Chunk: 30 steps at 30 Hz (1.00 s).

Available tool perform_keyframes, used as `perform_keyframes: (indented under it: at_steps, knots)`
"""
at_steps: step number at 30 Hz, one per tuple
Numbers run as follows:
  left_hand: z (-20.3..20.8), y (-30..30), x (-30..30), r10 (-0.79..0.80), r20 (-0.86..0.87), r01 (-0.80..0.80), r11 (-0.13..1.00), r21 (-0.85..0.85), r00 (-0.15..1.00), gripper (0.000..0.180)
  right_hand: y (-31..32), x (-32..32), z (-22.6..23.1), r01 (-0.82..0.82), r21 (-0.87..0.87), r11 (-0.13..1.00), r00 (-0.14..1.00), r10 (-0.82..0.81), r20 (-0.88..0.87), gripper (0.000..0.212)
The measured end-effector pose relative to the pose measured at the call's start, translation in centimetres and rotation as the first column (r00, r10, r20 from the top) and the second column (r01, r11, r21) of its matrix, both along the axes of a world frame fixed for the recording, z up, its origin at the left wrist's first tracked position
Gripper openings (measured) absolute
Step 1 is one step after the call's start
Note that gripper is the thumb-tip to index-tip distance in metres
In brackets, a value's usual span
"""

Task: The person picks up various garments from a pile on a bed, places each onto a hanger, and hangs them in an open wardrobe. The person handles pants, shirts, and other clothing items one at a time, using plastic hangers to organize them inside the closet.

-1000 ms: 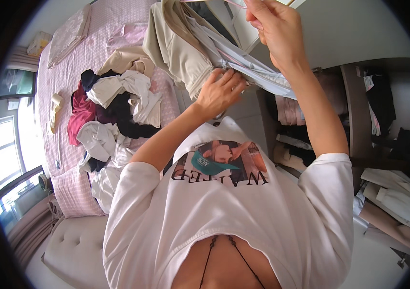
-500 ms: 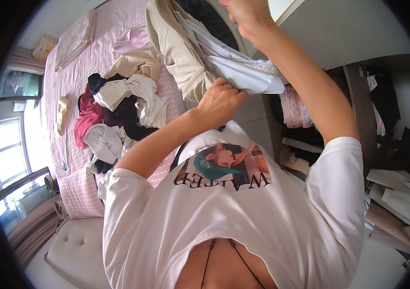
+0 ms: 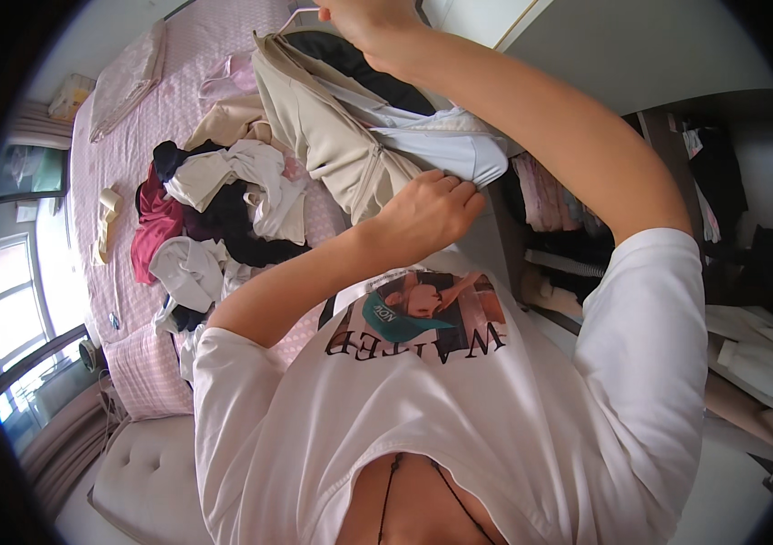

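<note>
A beige garment hangs in front of me, and pale blue-white cloth shows along its open side. I cannot tell what kind of garment it is. My left hand is closed on its lower edge, where the beige and pale cloth meet. Higher up, at the top edge of the view, my right hand is closed around a thin pinkish hanger, of which only a short length shows. My right forearm crosses over the pale cloth and hides part of it.
On the left, a bed with a pink patterned cover bears a heap of clothes and a cream strip of cloth. To the right stands an open wardrobe with hanging and folded clothes. A padded bench is at lower left.
My right hand has moved left with the hanger, and a length of the hanger now shows. The garment has swung left and down; my left hand, still gripping it, has shifted slightly down and right.
</note>
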State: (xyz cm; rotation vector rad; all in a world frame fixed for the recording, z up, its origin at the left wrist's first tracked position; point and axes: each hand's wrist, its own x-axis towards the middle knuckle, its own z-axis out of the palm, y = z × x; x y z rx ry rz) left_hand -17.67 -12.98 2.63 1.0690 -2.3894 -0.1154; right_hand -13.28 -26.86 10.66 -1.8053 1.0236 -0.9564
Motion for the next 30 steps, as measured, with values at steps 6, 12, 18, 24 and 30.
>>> perform_keyframes:
  at_steps: [6, 12, 18, 24, 30]
  knots:
    - [1.9, 0.3, -0.2, 0.015, -0.186, -0.028, 0.997, -0.067, 0.982, 0.021, 0.5, 0.5, -2.1, 0.059, -0.025, 0.998, 0.993, -0.061, -0.106, 0.035]
    - [2.1, -0.6, 0.2, 0.07, -0.383, -0.08, 0.997, -0.009, 0.921, 0.028, 0.9, 0.5, -3.6, 0.085, 0.126, 0.988, 0.986, -0.066, -0.153, 0.034]
    - [3.4, 0.2, 2.6, 0.367, -0.665, -0.192, 0.927, 0.323, 0.65, 0.026, 0.3, -0.7, -3.1, 0.015, 0.042, 0.999, 0.994, -0.011, -0.107, 0.033]
    - [0.2, 1.2, 4.9, 0.589, -0.562, -0.377, 0.807, 0.455, 0.581, 0.01, -0.6, -2.2, -1.8, -0.126, 0.132, 0.983, 0.989, 0.135, -0.06, 0.025]
    - [-4.8, 0.2, 5.0, 0.576, -0.448, -0.533, 0.814, 0.231, 0.684, 0.012, 0.3, -2.5, -3.6, -0.198, 0.148, 0.969, 0.98, 0.2, -0.001, 0.025]
